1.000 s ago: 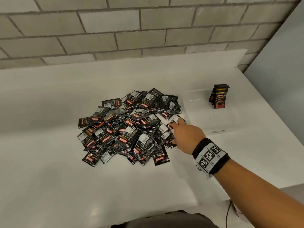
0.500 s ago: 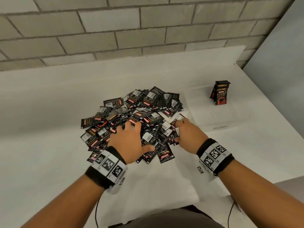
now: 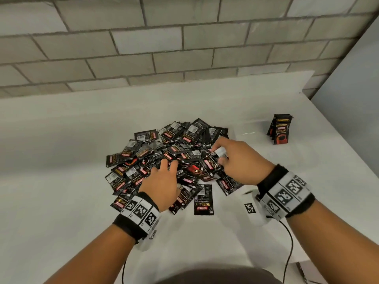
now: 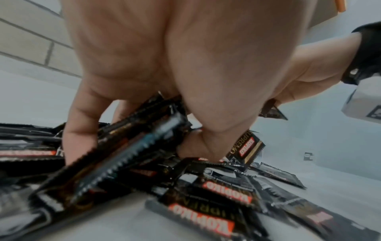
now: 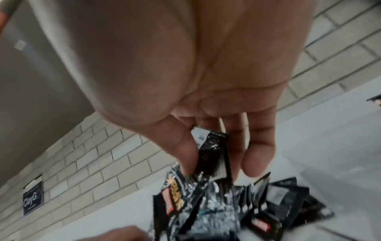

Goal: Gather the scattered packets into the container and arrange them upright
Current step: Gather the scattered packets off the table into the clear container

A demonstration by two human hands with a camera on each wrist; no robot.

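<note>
A heap of black coffee packets lies spread over the middle of the white table. My left hand digs into the heap's near side; in the left wrist view its fingers and thumb curl round a bundle of packets. My right hand is at the heap's right edge, and it pinches a few packets between thumb and fingers, lifted slightly. A clear, hard-to-see container stands right of the heap with several upright packets at its far right end.
A grey block wall runs behind the table. The table's right edge slants past the container, with a grey panel beyond. One packet lies apart at the heap's near edge. Wrist cables hang over the table's front.
My left hand came in from below and settled on the heap, then curled into the packets. My right hand went from touching the heap's edge to pinching packets and raising them.
</note>
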